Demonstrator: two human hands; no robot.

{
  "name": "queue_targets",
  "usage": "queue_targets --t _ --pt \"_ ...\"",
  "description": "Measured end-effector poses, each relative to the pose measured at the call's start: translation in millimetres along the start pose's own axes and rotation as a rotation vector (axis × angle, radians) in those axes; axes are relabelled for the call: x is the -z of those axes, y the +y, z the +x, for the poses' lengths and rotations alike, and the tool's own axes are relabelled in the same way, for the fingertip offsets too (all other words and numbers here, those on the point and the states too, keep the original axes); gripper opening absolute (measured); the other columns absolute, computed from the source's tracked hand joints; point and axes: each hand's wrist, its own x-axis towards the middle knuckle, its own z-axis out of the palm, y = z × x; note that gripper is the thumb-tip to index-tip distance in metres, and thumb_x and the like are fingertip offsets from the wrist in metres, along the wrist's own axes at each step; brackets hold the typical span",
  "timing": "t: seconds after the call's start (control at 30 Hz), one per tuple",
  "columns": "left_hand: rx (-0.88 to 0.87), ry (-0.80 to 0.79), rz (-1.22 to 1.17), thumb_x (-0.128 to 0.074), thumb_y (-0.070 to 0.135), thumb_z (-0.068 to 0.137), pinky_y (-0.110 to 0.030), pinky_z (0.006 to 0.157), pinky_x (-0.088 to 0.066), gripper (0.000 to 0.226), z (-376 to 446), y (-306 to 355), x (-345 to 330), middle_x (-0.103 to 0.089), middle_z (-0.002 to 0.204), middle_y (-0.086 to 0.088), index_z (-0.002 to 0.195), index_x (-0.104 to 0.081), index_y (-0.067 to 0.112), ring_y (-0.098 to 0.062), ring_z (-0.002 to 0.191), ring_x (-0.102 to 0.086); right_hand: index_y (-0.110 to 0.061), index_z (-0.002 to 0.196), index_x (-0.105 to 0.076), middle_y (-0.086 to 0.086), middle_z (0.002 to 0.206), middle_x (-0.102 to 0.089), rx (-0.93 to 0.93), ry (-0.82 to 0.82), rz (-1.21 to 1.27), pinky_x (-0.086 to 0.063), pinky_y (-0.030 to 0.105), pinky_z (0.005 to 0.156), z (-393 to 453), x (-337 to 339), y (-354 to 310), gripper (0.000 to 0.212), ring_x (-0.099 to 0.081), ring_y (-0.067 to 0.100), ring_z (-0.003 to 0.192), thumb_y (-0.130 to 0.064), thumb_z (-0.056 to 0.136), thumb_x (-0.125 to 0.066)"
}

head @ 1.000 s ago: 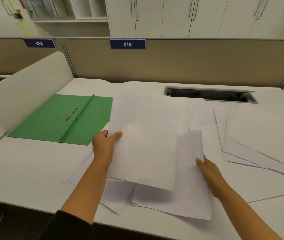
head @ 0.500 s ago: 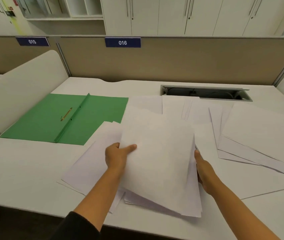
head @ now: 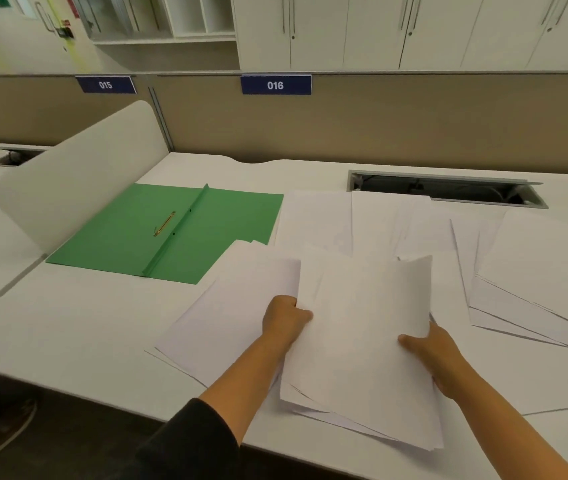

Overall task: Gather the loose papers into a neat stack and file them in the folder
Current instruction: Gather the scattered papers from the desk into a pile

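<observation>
A bundle of white papers (head: 362,341) is held between both hands near the desk's front edge. My left hand (head: 284,318) grips its left edge with the thumb on top. My right hand (head: 431,351) grips its right edge, thumb lying across the top sheet. The bundle's far end curls upward. More loose sheets (head: 227,306) lie flat under and left of the bundle. Other loose papers (head: 535,271) are spread over the right of the desk. The green folder (head: 130,237) lies open at the left, its brass fastener (head: 164,224) showing.
The white desk (head: 67,323) has an open cable slot (head: 442,188) at the back right. A curved white divider (head: 78,174) stands left of the folder. A beige partition (head: 379,123) with the label 016 closes the back.
Both hands have drawn the sheets together into one bundle. My right hand moved from under the papers' edge to gripping it with the thumb on top.
</observation>
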Motion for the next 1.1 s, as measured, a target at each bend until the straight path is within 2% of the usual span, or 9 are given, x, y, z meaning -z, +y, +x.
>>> queue_targets --t 0.1,0.17,0.23,0.33,0.53,0.7,0.9,1.0,1.1 --pt "-0.085 0.091 0.153 -0.059 0.025 0.082 -0.026 0.066 -0.037 0.011 2 6 6 -0.058 0.084 -0.006 0.082 -0.057 0.014 -0.023 0.077 -0.056 -0.012 0.136 -0.042 0.019 0.123 -0.057 0.021 0.058 -0.045 -0.047 0.051 0.094 -1 -2 0 0.054 -0.055 0.041 0.106 -0.005 0.085 -0.059" --pt "-0.088 0.201 0.268 -0.057 0.031 0.087 -0.032 0.083 -0.043 0.039 12 5 24 -0.06 0.117 -0.007 0.122 -0.053 0.014 -0.026 0.109 -0.056 -0.01 0.137 -0.041 0.018 0.118 -0.057 0.03 0.085 -0.064 -0.047 0.047 0.09 -2 -3 -2 0.055 -0.055 0.04 0.103 -0.004 0.085 -0.058" --pt "-0.068 0.321 0.461 -0.056 0.032 0.088 -0.039 0.093 -0.042 0.051 21 0 52 -0.05 0.131 -0.012 0.133 -0.044 0.012 -0.029 0.122 -0.045 -0.008 0.136 -0.041 0.014 0.11 -0.055 0.038 0.088 -0.083 -0.046 0.044 0.085 -3 -5 -3 0.054 -0.053 0.037 0.097 -0.003 0.085 -0.058" --pt "0.116 0.35 0.693 -0.06 0.038 0.084 -0.042 0.1 -0.037 0.064 33 -14 90 -0.037 0.139 -0.017 0.136 -0.035 0.01 -0.032 0.128 -0.035 -0.007 0.134 -0.043 0.011 0.106 -0.053 0.041 0.097 -0.107 -0.043 0.041 0.081 -4 -6 -6 0.05 -0.051 0.033 0.093 -0.003 0.086 -0.056" --pt "0.328 0.263 0.733 -0.069 0.059 0.067 -0.042 0.101 -0.036 0.094 45 -34 117 -0.036 0.14 -0.016 0.137 -0.031 0.009 -0.032 0.13 -0.034 -0.008 0.133 -0.043 0.01 0.103 -0.051 0.044 0.112 -0.145 -0.042 0.038 0.078 -4 -9 -7 0.047 -0.05 0.031 0.09 -0.004 0.087 -0.053" --pt "0.366 0.244 0.689 -0.074 0.051 0.067 -0.038 0.099 -0.034 0.085 47 -30 127 -0.05 0.133 -0.012 0.132 -0.038 0.009 -0.031 0.126 -0.042 -0.008 0.135 -0.042 0.009 0.102 -0.051 0.058 0.122 -0.156 -0.041 0.036 0.077 -5 -12 -9 0.049 -0.049 0.03 0.09 -0.003 0.087 -0.052" --pt "0.089 0.329 0.595 -0.056 0.016 0.086 -0.031 0.074 -0.04 0.037 36 -4 139 -0.059 0.122 -0.016 0.121 -0.053 0.004 -0.033 0.1 -0.057 -0.008 0.136 -0.041 0.015 0.115 -0.056 0.052 0.132 -0.14 -0.043 0.037 0.079 -6 -12 -10 0.05 -0.049 0.028 0.09 -0.004 0.088 -0.052" --pt "-0.113 0.508 0.652 -0.056 0.018 0.088 -0.033 0.068 -0.038 0.027 10 35 150 -0.062 0.111 -0.021 0.11 -0.057 0.001 -0.036 0.088 -0.056 -0.008 0.136 -0.042 0.017 0.124 -0.057 0.041 0.134 -0.139 -0.046 0.04 0.083 -6 -13 -11 0.049 -0.051 0.028 0.092 -0.006 0.088 -0.053" --pt "-0.351 0.742 0.571 -0.058 0.018 0.087 -0.037 0.069 -0.035 0.024 -22 77 160 -0.062 0.101 -0.027 0.101 -0.058 -0.002 -0.043 0.091 -0.056 -0.008 0.134 -0.044 0.016 0.122 -0.058 0.038 0.134 -0.136 -0.047 0.04 0.084 -7 -12 -11 0.048 -0.051 0.027 0.091 -0.006 0.086 -0.054"
